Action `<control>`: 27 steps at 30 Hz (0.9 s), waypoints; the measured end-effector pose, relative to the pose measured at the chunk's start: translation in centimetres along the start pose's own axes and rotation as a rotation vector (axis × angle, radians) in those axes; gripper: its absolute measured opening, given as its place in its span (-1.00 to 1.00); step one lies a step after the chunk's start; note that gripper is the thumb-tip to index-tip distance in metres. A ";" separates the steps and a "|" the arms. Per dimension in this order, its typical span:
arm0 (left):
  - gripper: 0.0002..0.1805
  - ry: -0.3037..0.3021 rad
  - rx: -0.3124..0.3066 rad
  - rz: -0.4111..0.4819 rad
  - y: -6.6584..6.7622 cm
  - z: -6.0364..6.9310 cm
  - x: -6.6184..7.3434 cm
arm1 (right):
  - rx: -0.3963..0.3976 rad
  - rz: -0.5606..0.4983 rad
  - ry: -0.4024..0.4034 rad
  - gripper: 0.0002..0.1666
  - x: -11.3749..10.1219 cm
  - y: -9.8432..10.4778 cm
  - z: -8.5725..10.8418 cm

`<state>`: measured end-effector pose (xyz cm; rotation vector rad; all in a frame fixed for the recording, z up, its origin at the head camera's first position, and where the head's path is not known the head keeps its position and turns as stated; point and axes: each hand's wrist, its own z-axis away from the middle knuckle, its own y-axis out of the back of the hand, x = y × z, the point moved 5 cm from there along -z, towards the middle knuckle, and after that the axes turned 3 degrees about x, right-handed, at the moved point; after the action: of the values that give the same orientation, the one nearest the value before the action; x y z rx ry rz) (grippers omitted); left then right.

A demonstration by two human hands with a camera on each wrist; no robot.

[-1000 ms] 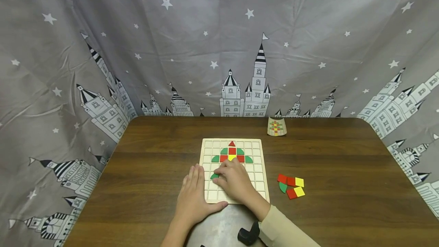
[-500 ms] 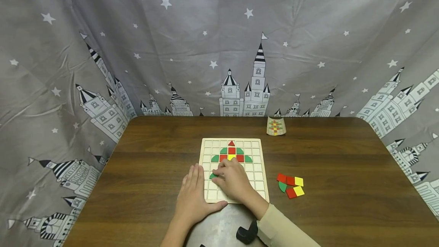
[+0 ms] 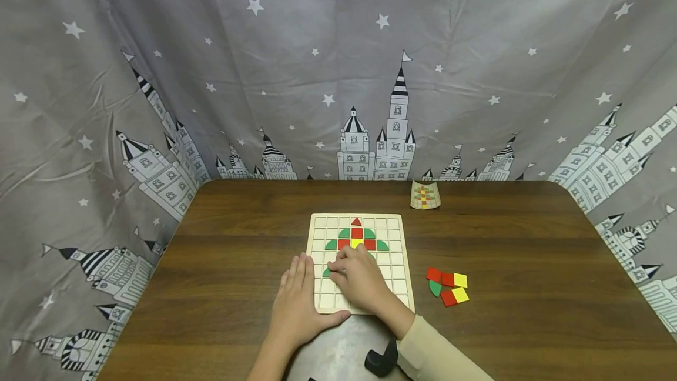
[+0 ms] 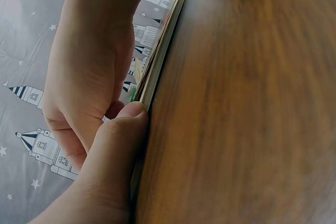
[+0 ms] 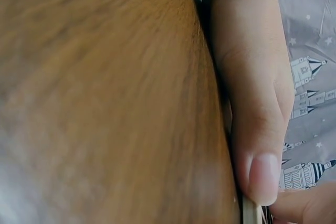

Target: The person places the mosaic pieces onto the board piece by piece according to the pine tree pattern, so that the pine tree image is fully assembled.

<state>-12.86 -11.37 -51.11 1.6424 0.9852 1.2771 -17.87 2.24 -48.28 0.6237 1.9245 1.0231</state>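
A pale wooden grid board (image 3: 399,287) lies on the brown table, bearing red, green and yellow tiles in a tree-like pattern. My left hand (image 3: 298,296) rests at its front left corner, fingers straight along the left edge and thumb along the front edge; the left wrist view shows that thumb (image 4: 115,145) against the board's side. Over the board, my right hand (image 3: 359,278) pinches a green quarter-circle tile (image 3: 326,273) between thumb and index finger, low at the left side of the grid. The hand hides the squares beneath it.
Loose red, yellow and green tiles (image 3: 447,280) lie on the table right of the board. A small curled pattern card (image 3: 425,195) stands near the back edge. A grey curtain (image 3: 317,28) printed with castles hangs behind the table.
Both hands keep nearly the same place. The right fingers shift very slightly at the green tile; the whole view drifts a little.
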 end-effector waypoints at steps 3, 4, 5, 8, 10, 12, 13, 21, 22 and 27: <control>0.49 -0.001 -0.002 0.000 0.0 0.0 0.0 | 0.008 0.013 0.013 -0.79 -0.1 0.0 0.0; 0.49 -0.002 -0.002 0.000 0.0 0.0 0.0 | 0.011 0.020 0.020 -0.79 -0.1 0.0 0.1; 0.49 -0.002 -0.001 -0.001 0.0 0.0 0.0 | 0.016 0.029 0.029 -0.79 -0.1 0.0 0.1; 0.49 -0.003 -0.002 -0.002 0.0 0.0 0.0 | 0.031 0.042 0.046 -0.80 -0.3 0.1 0.1; 0.49 -0.002 0.000 -0.004 -0.1 0.0 -0.1 | 0.035 0.045 0.054 -0.80 -0.4 0.2 0.2; 0.50 -0.001 0.002 -0.004 -0.2 0.0 -0.1 | 0.033 0.044 0.056 -0.82 -0.4 0.3 0.2; 0.50 -0.001 0.003 -0.003 -0.2 0.0 -0.1 | 0.027 0.042 0.053 -0.83 -0.4 0.3 0.2; 0.49 -0.005 0.021 -0.005 -0.1 0.0 -0.1 | 0.001 -0.032 0.034 -0.82 0.2 0.7 0.6; 0.49 -0.006 0.022 -0.004 -0.1 0.0 -0.1 | -0.002 -0.049 0.026 -0.80 0.3 0.9 0.7; 0.49 -0.005 0.016 0.002 -0.1 0.0 -0.1 | -0.006 -0.112 -0.067 -0.76 1.5 1.8 1.7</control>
<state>-12.92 -11.40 -51.21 1.6584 0.9936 1.2689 -17.17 5.07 -47.94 0.5343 1.8753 0.9261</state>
